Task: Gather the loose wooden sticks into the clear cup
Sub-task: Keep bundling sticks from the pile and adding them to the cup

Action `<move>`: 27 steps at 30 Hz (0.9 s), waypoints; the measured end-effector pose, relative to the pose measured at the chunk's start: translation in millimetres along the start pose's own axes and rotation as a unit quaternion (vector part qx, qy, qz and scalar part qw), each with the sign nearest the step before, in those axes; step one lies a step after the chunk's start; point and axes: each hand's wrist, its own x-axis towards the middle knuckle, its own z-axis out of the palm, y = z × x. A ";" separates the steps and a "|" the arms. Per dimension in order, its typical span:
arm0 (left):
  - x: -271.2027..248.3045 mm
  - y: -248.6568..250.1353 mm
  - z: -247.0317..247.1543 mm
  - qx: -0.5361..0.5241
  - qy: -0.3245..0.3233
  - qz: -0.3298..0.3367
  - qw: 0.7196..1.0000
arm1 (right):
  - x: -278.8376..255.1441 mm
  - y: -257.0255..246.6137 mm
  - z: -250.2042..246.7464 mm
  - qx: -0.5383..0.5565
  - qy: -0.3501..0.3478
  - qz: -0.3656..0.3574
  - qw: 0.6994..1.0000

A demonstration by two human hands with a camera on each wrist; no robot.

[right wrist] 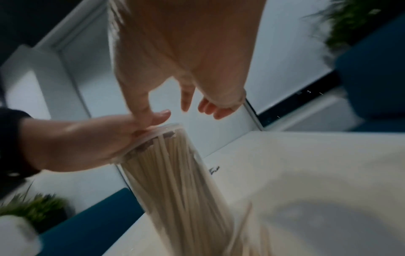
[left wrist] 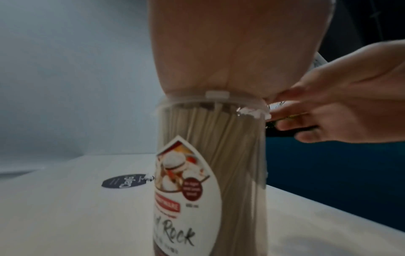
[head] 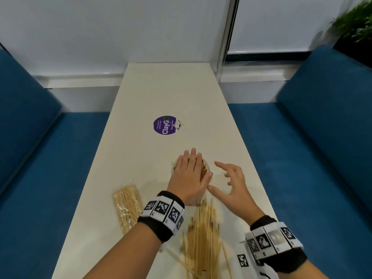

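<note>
The tall clear cup stands upright on the white table, packed with wooden sticks; a printed label covers its front. My left hand lies flat, fingers straight, pressing down on the cup's rim and the stick tops. My right hand hovers just right of the cup with fingers spread, holding nothing; its thumb is near the left thumb. A pile of loose sticks lies on the table near me, between my wrists.
A wrapped bundle of sticks lies left of my left wrist. A purple round sticker sits farther up the table. Blue bench seats flank both sides. A plant stands far right.
</note>
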 end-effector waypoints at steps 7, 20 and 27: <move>-20.7 0.8 -7.6 -0.152 0.153 0.008 0.977 | -56.1 55.1 16.3 -0.009 0.034 0.253 0.967; -145.8 -33.4 90.3 -0.298 -0.104 -0.337 0.887 | -87.6 29.3 91.5 -0.157 -0.045 0.273 0.948; -134.9 -10.6 98.8 -0.378 -0.054 -0.340 0.860 | -96.4 22.1 87.8 -0.078 -0.057 0.285 0.954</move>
